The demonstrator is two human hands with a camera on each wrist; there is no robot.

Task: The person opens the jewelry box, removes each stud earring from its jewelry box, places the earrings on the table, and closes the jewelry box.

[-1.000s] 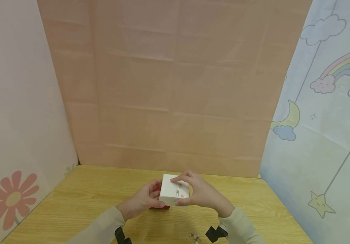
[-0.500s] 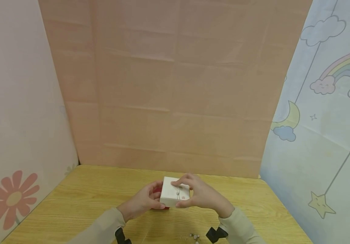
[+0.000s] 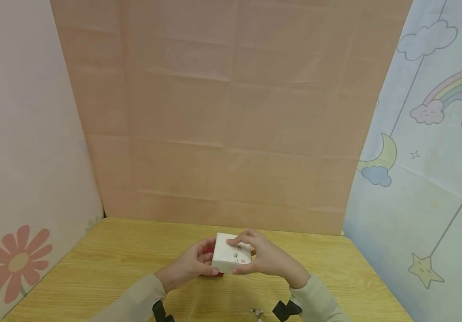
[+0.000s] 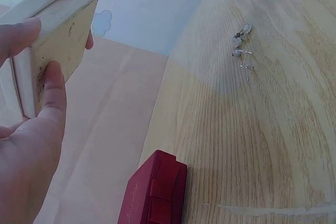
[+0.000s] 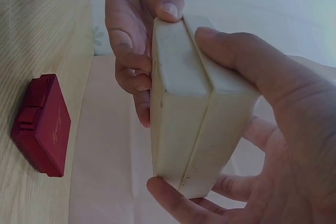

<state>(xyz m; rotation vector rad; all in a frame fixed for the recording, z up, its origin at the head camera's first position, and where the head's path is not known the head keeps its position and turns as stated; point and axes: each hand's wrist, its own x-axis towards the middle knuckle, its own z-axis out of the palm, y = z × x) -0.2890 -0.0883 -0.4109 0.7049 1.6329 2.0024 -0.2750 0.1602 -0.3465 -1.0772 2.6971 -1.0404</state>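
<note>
Both hands hold a small white lidded box (image 3: 223, 253) above the wooden table. A thin drawn stem and a small red stamp mark its top. My left hand (image 3: 187, 264) grips the lower part, its fingers under the worn base (image 4: 71, 38) and its thumb at the near edge. The right hand (image 3: 273, 259) grips the lid (image 5: 228, 80) from the other side, thumb on the near face and one finger on top. A seam runs between lid and base in the right wrist view. The box's inside is hidden.
A red box (image 5: 50, 127) with a ribbon bow and gold lettering lies on the table (image 3: 134, 250) beyond the hands. Several small silver jewelry pieces (image 4: 241, 45) with pale beads lie nearer me. Fabric screens (image 3: 231, 134) enclose the back and sides.
The white box has dropped slightly toward me and a touch to the right. Both hands keep their hold on it. The red box and the jewelry have not moved.
</note>
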